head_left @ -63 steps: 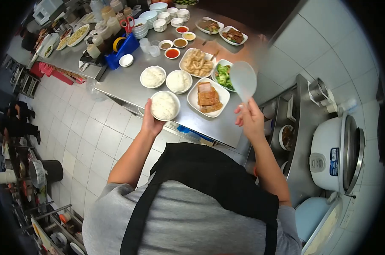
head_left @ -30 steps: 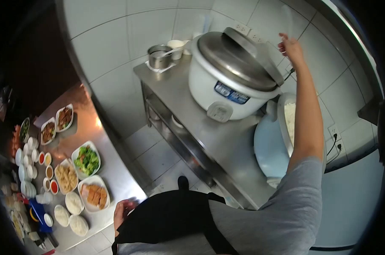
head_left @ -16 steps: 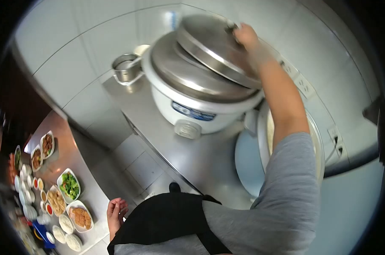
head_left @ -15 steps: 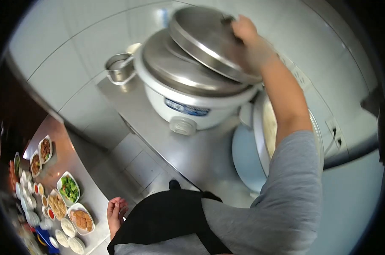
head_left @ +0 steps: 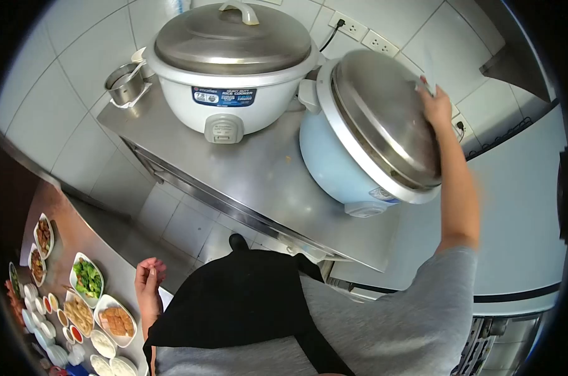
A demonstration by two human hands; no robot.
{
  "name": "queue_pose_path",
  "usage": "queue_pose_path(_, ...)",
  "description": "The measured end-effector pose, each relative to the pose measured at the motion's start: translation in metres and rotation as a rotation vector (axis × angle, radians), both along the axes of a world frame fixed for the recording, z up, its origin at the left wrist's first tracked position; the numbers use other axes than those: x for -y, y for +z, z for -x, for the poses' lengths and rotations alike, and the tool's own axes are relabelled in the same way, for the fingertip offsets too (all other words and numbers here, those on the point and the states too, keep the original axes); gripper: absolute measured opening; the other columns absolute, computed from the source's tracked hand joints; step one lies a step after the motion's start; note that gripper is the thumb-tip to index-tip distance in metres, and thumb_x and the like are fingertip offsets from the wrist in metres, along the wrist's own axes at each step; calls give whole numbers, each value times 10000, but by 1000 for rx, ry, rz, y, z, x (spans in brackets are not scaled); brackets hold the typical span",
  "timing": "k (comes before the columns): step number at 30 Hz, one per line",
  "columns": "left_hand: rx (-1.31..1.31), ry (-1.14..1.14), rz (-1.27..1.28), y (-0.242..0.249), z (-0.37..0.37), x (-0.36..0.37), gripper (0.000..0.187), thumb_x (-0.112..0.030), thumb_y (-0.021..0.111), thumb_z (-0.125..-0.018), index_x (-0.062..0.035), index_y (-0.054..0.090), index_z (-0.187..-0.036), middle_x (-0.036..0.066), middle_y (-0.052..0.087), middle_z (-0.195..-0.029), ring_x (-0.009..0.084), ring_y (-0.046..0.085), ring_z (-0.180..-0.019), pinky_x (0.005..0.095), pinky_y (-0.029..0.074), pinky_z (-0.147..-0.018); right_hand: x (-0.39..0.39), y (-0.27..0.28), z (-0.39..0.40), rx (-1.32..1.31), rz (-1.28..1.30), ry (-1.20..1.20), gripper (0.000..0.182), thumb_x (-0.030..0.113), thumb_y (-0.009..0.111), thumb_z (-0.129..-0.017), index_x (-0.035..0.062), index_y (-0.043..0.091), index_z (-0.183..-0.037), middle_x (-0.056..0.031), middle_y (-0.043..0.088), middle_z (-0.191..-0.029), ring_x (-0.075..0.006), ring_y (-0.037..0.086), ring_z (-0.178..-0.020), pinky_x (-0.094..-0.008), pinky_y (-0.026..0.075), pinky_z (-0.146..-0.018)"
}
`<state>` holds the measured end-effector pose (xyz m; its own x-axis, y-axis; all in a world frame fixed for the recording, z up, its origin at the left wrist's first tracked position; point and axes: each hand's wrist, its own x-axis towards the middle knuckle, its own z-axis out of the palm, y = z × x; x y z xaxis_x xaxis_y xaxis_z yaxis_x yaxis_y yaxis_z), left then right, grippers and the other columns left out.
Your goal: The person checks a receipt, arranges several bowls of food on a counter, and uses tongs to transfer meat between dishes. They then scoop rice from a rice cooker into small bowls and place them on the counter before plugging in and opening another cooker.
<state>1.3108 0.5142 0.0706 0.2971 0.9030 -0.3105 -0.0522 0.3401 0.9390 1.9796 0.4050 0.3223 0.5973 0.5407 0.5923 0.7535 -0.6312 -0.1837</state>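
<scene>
My right hand [head_left: 437, 108] is closed around the handle of a steel lid [head_left: 384, 113] at the right. The lid lies on top of a light blue rice cooker [head_left: 328, 153], covering its opening. To the left of it stands a white rice cooker [head_left: 177, 100] with its own steel lid [head_left: 234, 44] on. Down by the black apron [head_left: 234, 301], my left hand [head_left: 149, 276] hangs with its fingers curled together and nothing in them. Plates of food on the counter are nearest to that hand, including breaded fried food [head_left: 116, 321] and green vegetables [head_left: 87, 279].
Both cookers stand on a steel table [head_left: 252, 175]. A small steel pot [head_left: 125, 84] with a utensil sits at its left end. Wall outlets [head_left: 348, 26] with plugged cords are behind. Bowls, sauces and plates crowd the counter [head_left: 77, 232] at lower left. A pale blue appliance [head_left: 516, 219] is at the right.
My right hand has carried the steel lid from above the white cooker rightward onto the blue cooker, whose contents are now covered. The view has shifted right. My left hand stays low.
</scene>
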Motion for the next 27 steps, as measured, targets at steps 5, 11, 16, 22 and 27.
queue_pose_path(5,-5,48,-11,1,23,16,216,-210,527,-914,-83,538,-1088,27,576,-1023,123,542,-937,265,411,-805,1,-23,9,-117,16,-123,468,421,607,-782,84,612,-1105,-224,632,-972,-388,587,-952,-422,459,-815)
queue_pose_path(11,18,101,-30,-1,47,37,208,-193,514,-918,-78,536,-1090,33,571,-1041,130,537,-954,271,410,-821,5,-37,-6,56,107,-131,452,403,574,-810,126,579,-1167,-225,626,-995,-388,581,-974,-434,457,-829)
queue_pose_path(16,2,214,-48,-3,73,54,202,-160,516,-911,-60,539,-1085,36,580,-1011,136,549,-949,281,433,-820,-33,11,51,319,450,-26,519,280,631,-786,164,492,-1273,-223,606,-1048,-370,594,-957,-441,468,-836)
queue_pose_path(22,45,301,-84,8,81,39,187,-130,530,-893,-67,544,-1068,32,586,-1016,132,546,-957,280,425,-824,-204,17,294,-539,463,1108,530,197,599,-742,129,454,-1248,-13,556,-814,-115,500,-760,-294,422,-672)
queue_pose_path(27,-34,411,-117,12,72,21,145,-140,534,-887,-73,524,-1016,47,567,-1038,149,544,-980,307,421,-851,-434,-82,437,-1445,378,1155,286,16,607,-802,80,526,-1068,-74,590,-865,-157,604,-691,-280,492,-533)
